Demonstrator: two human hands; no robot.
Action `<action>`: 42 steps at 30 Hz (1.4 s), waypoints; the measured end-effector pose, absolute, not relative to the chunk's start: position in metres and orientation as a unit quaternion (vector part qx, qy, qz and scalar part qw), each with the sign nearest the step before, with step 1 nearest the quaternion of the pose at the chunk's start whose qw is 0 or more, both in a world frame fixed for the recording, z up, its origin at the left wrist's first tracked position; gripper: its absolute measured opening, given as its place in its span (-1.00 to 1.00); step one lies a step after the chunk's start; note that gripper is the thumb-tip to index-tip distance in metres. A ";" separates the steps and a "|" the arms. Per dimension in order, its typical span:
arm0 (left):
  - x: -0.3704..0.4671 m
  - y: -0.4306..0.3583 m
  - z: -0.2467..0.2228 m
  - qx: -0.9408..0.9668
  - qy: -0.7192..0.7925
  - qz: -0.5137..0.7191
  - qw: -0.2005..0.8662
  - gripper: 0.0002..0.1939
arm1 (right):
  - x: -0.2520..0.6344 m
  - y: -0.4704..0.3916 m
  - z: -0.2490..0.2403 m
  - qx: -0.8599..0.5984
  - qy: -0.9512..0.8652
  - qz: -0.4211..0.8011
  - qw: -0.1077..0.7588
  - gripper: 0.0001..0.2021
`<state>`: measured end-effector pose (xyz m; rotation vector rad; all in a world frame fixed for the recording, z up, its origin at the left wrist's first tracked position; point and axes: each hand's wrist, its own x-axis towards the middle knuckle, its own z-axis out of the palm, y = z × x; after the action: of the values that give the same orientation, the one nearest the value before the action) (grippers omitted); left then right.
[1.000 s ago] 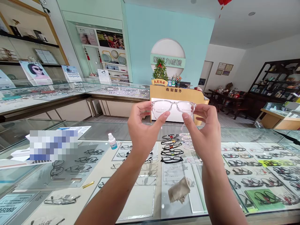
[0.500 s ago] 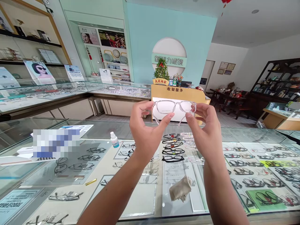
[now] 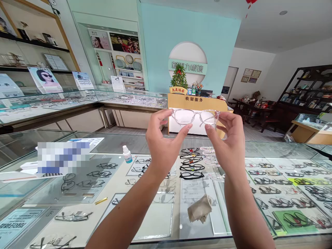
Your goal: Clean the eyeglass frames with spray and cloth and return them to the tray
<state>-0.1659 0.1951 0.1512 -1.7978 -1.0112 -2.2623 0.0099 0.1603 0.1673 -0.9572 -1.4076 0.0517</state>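
Note:
A pair of clear-framed eyeglasses [image 3: 196, 113] is held up in front of me, above the glass counter. My left hand [image 3: 163, 138] pinches its left end between thumb and fingers. At the other end, my right hand [image 3: 228, 140] grips the frame near the hinge, thumb below the lens. Both lenses carry faint printing, and the temples are folded or foreshortened behind them. Below my hands lie a column of dark-framed glasses [image 3: 192, 167] and a crumpled beige cleaning cloth [image 3: 199, 208]. A small white and blue spray bottle [image 3: 127, 154] stands to the left of my left hand.
The glass display counter [image 3: 145, 238] spans the foreground, with many frames inside. A pixelated box or leaflet [image 3: 62, 157] lies at left. Beyond are a wooden cash desk [image 3: 197, 103], another display case [image 3: 129, 100] and, at far right, a small showcase [image 3: 311, 126].
The eyeglasses have tilted, so the temples show less below the lenses, and they sit slightly higher and to the right. Both hands keep their hold on them.

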 end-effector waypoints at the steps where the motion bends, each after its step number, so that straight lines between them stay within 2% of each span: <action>1: -0.166 0.196 0.151 -0.591 -0.329 -0.735 0.031 -0.45 | 0.010 0.160 0.167 -0.426 -0.623 0.006 0.656 -0.58; 12: -0.165 0.201 0.150 -0.612 -0.313 -0.726 -0.004 -0.45 | 0.011 0.157 0.168 -0.448 -0.623 -0.030 0.641 -0.56; 30: -0.166 0.199 0.149 -0.604 -0.317 -0.725 0.094 -0.43 | 0.009 0.157 0.169 -0.441 -0.628 0.009 0.641 -0.62; 42: -0.166 0.198 0.149 -0.602 -0.317 -0.727 0.088 -0.43 | 0.009 0.156 0.170 -0.449 -0.624 -0.017 0.639 -0.62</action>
<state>-0.1660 0.1978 0.1490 -1.7931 -0.9429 -2.1653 0.0091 0.1564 0.1696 -1.0246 -1.4244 -0.0384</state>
